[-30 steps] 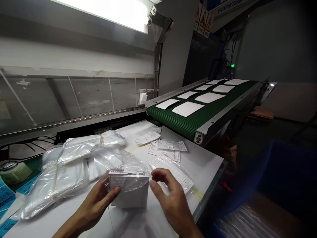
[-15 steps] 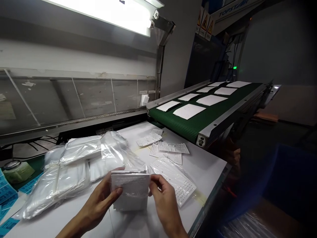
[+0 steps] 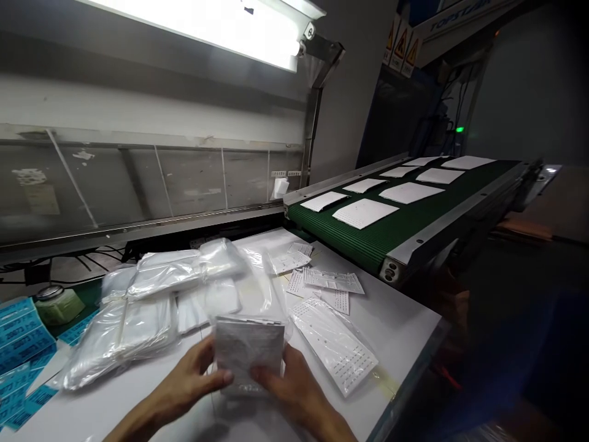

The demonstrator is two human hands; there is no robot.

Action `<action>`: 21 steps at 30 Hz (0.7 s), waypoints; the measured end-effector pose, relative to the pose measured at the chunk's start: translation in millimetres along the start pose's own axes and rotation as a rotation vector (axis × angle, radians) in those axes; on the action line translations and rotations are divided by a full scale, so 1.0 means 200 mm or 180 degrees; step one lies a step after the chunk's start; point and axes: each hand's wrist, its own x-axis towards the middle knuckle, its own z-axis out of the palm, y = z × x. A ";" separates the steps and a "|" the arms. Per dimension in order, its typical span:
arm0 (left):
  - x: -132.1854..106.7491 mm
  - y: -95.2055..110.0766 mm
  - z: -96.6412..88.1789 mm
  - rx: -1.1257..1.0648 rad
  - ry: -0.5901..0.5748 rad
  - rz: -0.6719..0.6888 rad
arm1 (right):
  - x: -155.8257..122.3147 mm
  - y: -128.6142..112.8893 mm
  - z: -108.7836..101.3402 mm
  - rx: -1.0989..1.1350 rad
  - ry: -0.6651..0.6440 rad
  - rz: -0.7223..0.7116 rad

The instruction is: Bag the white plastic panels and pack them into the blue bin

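Grey-white stack [image 3: 246, 344]; white panel [image 3: 332, 341] — dark dashed rows; green belt [image 3: 343, 238] — ribbed.

Clear plastic bag [image 3: 270, 299] drawn lower over the white rectangular stack [image 3: 246, 347].
The bare right hand [image 3: 295, 379] has left the stack's right edge, thumb now across its front.

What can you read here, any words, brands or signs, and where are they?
"TOPSTAR", last letters blurred: on the pale machine beam, upper right.
Yellow triangle warning signs: captions too small to read.
Blue printed sheets: print too blurred to read.
Small white labels on the back panel: too small to read.
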 end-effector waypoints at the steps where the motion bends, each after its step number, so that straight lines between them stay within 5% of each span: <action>1: 0.02 0.05 0.00 -0.0095 0.0060 0.0065 | 0.00 0.05 0.02 -0.0128 0.0004 0.0105; 5: 0.10 0.09 0.03 -0.0283 0.0424 0.0227 | -0.02 0.15 0.02 -0.0417 0.0182 0.0174; 11: -0.02 -0.22 0.10 -0.0158 0.0991 0.0088 | -0.08 -0.03 -0.02 0.0530 0.0482 -0.0312; 13: -0.07 -0.25 0.10 -0.0075 0.1099 0.0008 | -0.08 -0.06 0.01 0.0544 0.0315 -0.0273; 16: -0.08 -0.15 0.08 -0.0085 0.1030 0.0040 | -0.06 0.02 0.08 0.0350 0.0021 -0.0047; 21: 0.01 0.07 0.04 0.0078 0.0593 0.0287 | -0.06 0.19 0.12 -0.0268 0.0367 0.0127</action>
